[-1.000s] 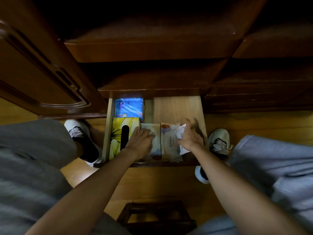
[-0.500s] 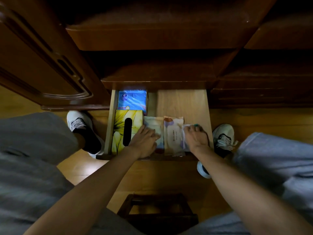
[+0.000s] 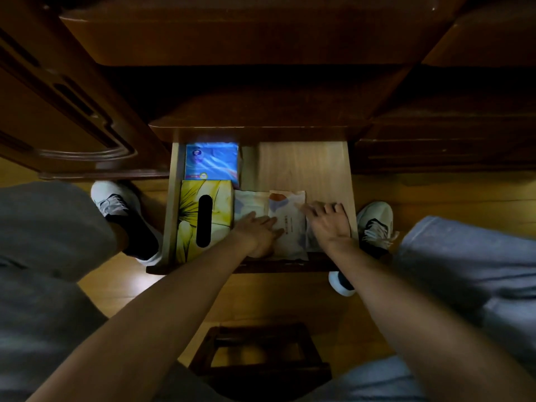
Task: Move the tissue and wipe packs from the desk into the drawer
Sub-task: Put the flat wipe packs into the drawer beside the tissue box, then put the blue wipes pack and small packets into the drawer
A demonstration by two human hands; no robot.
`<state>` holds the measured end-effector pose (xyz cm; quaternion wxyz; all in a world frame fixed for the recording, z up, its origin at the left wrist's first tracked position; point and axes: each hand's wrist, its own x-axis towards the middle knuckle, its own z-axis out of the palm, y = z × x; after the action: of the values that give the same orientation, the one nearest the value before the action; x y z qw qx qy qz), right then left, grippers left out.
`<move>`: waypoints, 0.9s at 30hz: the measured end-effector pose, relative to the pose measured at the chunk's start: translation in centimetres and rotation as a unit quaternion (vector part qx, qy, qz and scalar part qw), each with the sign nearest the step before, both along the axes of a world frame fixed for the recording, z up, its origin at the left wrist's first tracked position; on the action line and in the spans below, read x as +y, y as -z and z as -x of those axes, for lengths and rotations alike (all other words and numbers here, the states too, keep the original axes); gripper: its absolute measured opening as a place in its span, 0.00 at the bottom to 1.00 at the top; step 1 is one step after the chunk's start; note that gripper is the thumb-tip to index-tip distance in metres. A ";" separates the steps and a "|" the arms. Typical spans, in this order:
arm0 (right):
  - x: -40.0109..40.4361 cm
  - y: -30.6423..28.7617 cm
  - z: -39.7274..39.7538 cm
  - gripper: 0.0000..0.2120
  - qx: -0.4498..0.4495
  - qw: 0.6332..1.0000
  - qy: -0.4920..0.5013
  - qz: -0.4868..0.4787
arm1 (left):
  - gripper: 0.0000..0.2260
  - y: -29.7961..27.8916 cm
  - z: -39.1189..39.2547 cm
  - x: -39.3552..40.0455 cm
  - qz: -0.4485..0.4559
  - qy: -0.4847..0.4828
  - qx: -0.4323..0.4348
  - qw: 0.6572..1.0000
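The wipe pack is pale and soft, with an orange patch at its top and small writing down its middle. It lies flat in the open wooden drawer, near the front edge. Just beside it, at 9 o'clock, lies another pale pack, and the two touch side by side. The left hand rests flat on that pale pack, with its fingers straight and close together, and the tips reach onto the wipe pack. The right hand lies at 3 o'clock from the wipe pack, with its fingers spread out, and one finger touches the pack's top right corner. A bit of something pale shows under this hand, but I cannot tell what it is. At 9 o'clock in the drawer sits a yellow tissue box with a flower picture and a long dark slot. At 12 o'clock from that box is a shiny blue tissue pack, touching it. The back right part of the drawer is bare wood. Two white shoes stand on the wooden floor, the left shoe and the right shoe, one on each side of the drawer.
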<state>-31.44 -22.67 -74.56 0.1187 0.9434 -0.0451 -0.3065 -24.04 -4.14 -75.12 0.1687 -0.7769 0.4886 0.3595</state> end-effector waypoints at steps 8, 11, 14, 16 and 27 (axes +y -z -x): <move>0.4 -1.6 0.2 0.48 -0.042 0.998 0.028 -0.036 | 0.26 -1.6 -0.6 1.2 0.064 -0.043 0.060 0.995; 0.7 -3.4 -0.1 0.50 -0.089 0.994 0.033 -0.051 | 0.23 -3.6 0.0 2.3 0.124 -0.102 0.072 0.984; 1.0 -6.7 -0.7 0.48 -0.174 0.975 0.079 -0.113 | 0.21 -7.5 -1.3 3.1 0.200 -0.125 0.034 0.971; 1.2 -10.3 -1.4 0.46 -0.251 0.950 0.097 -0.156 | 0.19 -11.7 -2.7 3.4 0.248 -0.159 -0.010 0.956; -0.9 -41.7 -8.9 0.19 -0.702 0.691 -0.065 -0.158 | 0.10 -41.9 -8.8 5.7 0.613 -0.149 -0.374 0.680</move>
<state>-22.52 -23.57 -32.85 -0.0788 0.8889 -0.0052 0.4512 -15.24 1.54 -33.27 -0.2320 -0.8390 0.3736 -0.3204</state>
